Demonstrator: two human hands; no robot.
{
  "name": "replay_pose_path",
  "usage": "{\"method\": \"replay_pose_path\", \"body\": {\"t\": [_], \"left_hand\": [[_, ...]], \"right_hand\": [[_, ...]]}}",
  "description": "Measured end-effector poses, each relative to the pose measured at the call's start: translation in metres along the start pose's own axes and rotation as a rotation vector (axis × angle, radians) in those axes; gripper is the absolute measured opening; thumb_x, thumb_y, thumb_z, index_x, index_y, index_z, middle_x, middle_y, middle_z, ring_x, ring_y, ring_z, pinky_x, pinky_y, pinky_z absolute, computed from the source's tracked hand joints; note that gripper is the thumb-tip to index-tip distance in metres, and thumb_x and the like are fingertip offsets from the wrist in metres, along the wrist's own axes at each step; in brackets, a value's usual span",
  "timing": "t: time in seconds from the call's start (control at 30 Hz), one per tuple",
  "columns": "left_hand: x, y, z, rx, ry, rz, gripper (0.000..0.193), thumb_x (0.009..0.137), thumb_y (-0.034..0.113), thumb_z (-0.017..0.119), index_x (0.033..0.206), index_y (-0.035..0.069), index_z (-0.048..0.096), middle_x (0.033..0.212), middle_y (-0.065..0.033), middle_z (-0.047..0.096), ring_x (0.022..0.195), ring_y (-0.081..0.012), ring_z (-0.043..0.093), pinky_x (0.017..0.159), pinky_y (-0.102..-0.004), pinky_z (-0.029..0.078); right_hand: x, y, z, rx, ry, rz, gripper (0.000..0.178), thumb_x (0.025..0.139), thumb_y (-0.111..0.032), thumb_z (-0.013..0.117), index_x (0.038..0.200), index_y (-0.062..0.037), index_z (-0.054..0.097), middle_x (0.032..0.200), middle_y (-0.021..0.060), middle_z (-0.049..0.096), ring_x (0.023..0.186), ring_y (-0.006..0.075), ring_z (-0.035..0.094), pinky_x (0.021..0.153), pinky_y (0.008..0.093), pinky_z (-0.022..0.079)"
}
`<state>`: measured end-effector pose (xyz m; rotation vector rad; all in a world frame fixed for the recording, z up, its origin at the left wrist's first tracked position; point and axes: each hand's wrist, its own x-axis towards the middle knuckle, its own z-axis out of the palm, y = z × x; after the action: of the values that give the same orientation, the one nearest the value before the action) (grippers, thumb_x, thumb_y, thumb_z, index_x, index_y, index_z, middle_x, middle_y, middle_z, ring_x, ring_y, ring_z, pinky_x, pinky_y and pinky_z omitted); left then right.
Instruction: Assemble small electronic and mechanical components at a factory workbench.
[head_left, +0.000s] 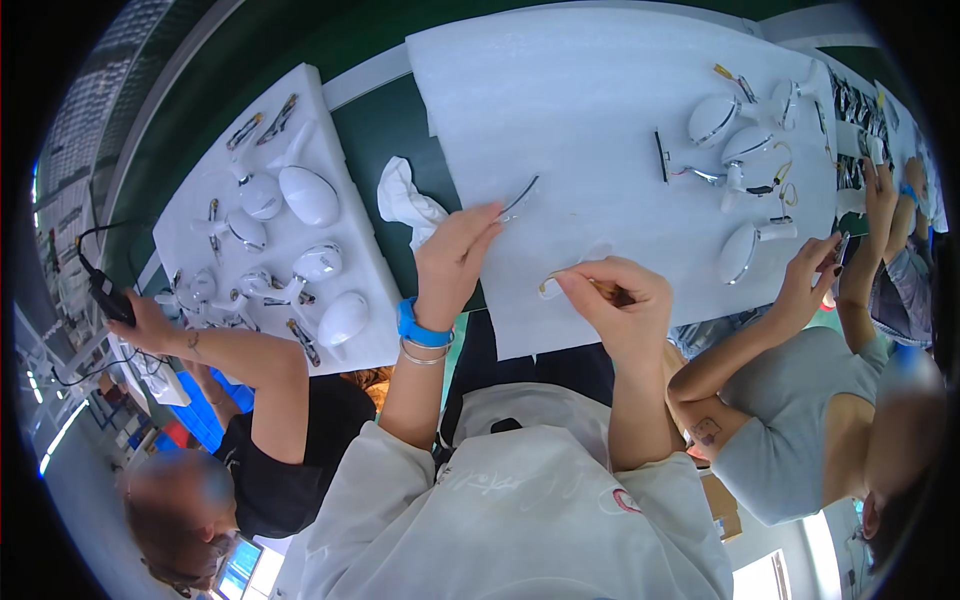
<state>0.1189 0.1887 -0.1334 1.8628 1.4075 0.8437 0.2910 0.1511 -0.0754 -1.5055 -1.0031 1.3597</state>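
At the left, we see a crumpled white cloth (405,195) just outside the left edge of the white foam sheet (600,120). Our left hand (458,250) reaches over that edge, thumb and fingertips pinching a thin, dark, curved strip (526,190), whose long axis slants from them toward the sheet's far right corner. Our right hand (625,300), above the near edge, pinches a thin yellow-and-white wire (547,287), its looped end poking leftward. The strip lies farther from the near edge, beyond and left of our right fingertips. Our curled fingers partly hide the wire; the strip's gripped end is hard to make out.
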Motion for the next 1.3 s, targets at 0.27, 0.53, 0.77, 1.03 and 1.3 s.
{"method": "replay_pose_path", "body": {"t": [0.27, 0.53, 0.77, 1.03, 1.3], "left_hand": [[-0.002, 0.025, -0.01, -1.091, -0.076, -0.701, 0.026, 0.085, 0.008, 0.049, 0.105, -0.008, 0.05, 0.093, -0.015, 0.058, 0.083, -0.0208, 0.059, 0.075, -0.0288, 0.05], [-0.005, 0.027, -0.016, -1.254, -0.14, -0.761, 0.027, 0.087, 0.011, 0.044, 0.103, -0.01, 0.051, 0.102, -0.0157, 0.054, 0.089, -0.0184, 0.056, 0.08, -0.029, 0.048], [0.002, 0.029, -0.023, -1.277, -0.209, -0.787, 0.028, 0.087, 0.012, 0.044, 0.103, -0.01, 0.051, 0.105, -0.0169, 0.053, 0.091, -0.0183, 0.056, 0.083, -0.0288, 0.047], [0.009, 0.026, -0.032, -1.349, -0.314, -0.828, 0.032, 0.088, 0.013, 0.044, 0.103, -0.014, 0.048, 0.094, -0.0135, 0.055, 0.089, -0.0227, 0.057, 0.086, -0.0274, 0.045], [0.008, 0.026, -0.029, -1.29, -0.317, -0.848, 0.03, 0.087, 0.013, 0.045, 0.103, -0.011, 0.05, 0.101, -0.0162, 0.055, 0.089, -0.0186, 0.057, 0.082, -0.028, 0.047]], "right_hand": [[0.015, -0.016, 0.003, -0.045, 0.061, 0.139, 0.007, 0.069, -0.003, 0.066, 0.071, 0.0012, 0.061, 0.052, -0.0066, 0.044, 0.047, -0.0002, 0.033, 0.042, 0.0154, 0.022], [0.024, -0.021, 0.023, -0.242, 0.029, 0.079, 0.014, 0.067, -0.01, 0.069, 0.069, 0.0008, 0.06, 0.049, -0.0058, 0.043, 0.045, 0.0002, 0.034, 0.041, 0.016, 0.024], [0.031, -0.02, 0.023, -0.369, -0.056, 0.062, 0.014, 0.066, -0.011, 0.068, 0.067, 0.0006, 0.06, 0.047, -0.0055, 0.042, 0.044, 0.0009, 0.033, 0.04, 0.0169, 0.024], [0.031, -0.026, 0.019, -0.341, -0.041, 0.094, 0.014, 0.067, -0.009, 0.068, 0.066, 0.0019, 0.058, 0.047, -0.0056, 0.043, 0.044, -0.0002, 0.032, 0.039, 0.0167, 0.022], [0.027, -0.02, 0.026, -0.278, -0.021, 0.108, 0.015, 0.067, -0.009, 0.068, 0.067, 0.0017, 0.058, 0.048, -0.0053, 0.044, 0.045, 0.0001, 0.034, 0.04, 0.0158, 0.024]]}}
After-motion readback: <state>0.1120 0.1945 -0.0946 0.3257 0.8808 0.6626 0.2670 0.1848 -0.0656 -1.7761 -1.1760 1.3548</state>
